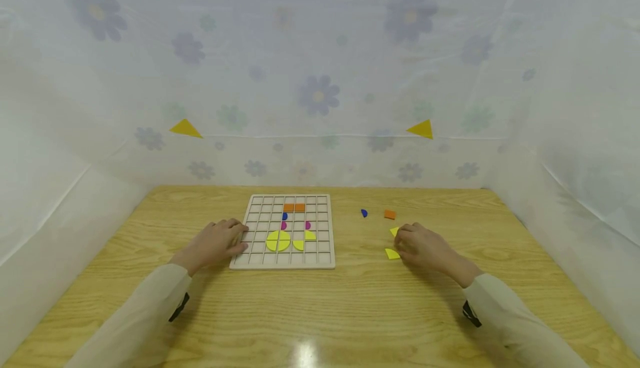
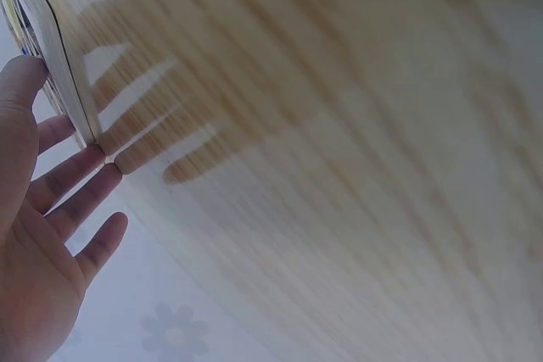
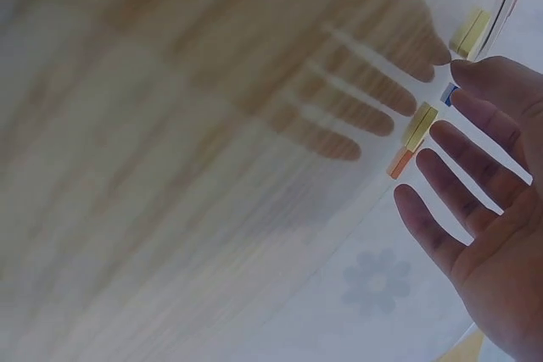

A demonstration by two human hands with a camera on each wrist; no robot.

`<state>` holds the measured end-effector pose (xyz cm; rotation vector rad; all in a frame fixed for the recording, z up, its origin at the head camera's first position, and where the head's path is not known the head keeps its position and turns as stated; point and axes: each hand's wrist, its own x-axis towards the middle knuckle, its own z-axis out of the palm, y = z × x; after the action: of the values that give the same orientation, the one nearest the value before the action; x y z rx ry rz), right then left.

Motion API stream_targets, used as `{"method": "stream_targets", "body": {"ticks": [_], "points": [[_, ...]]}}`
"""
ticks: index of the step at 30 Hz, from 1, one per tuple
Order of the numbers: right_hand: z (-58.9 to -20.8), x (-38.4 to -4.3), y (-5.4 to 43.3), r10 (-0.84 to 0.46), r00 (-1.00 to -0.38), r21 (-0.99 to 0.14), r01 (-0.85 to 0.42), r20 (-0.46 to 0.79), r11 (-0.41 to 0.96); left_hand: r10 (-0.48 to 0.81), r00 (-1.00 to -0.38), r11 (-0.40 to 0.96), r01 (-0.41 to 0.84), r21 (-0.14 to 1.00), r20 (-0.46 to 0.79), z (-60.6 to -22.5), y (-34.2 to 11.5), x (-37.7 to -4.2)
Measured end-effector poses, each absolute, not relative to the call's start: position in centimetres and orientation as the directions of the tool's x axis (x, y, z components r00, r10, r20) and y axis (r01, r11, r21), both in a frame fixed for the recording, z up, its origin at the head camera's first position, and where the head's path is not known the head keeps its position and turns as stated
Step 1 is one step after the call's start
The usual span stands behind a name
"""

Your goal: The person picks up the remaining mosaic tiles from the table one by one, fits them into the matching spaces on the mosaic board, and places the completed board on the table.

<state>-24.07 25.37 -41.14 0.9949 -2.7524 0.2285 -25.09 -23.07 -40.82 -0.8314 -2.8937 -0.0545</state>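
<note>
A pale wooden grid board (image 1: 320, 259) lies on the table, with coloured flat pieces set in its squares. Along its left edge rests my left hand (image 1: 212, 243), thumb and fingertips touching the rim; the left wrist view shows these fingers (image 2: 81, 197) fairly straight and spread. To the right of the board, my right hand (image 1: 422, 245) is low over the table beside two yellow quarter-circle pieces. One yellow piece (image 1: 392, 253) lies by the thumb. The other yellow piece (image 1: 394, 231) is partly hidden by the fingers. In the right wrist view the fingers (image 3: 462, 171) are spread, with nothing between them.
Beyond my right hand lie a blue half-circle (image 1: 364, 213) and an orange rectangle (image 1: 390, 214). The board carries a yellow circle (image 1: 272, 241), orange rectangles (image 1: 299, 208), a blue half-circle (image 1: 285, 216) and magenta pieces (image 1: 308, 225). White flowered sheeting (image 1: 320, 157) surrounds the wooden table (image 1: 300, 307).
</note>
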Motion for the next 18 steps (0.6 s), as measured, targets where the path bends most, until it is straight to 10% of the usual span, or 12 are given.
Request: {"method": "stream_targets", "body": {"ticks": [18], "points": [[-40.34,-23.96,24.64,-0.687,-0.708,-0.138,-0.706,0.159,0.695,0.525,-0.839,0.847,0.532,0.008,0.141,-40.94,-23.09,-25.10]]}}
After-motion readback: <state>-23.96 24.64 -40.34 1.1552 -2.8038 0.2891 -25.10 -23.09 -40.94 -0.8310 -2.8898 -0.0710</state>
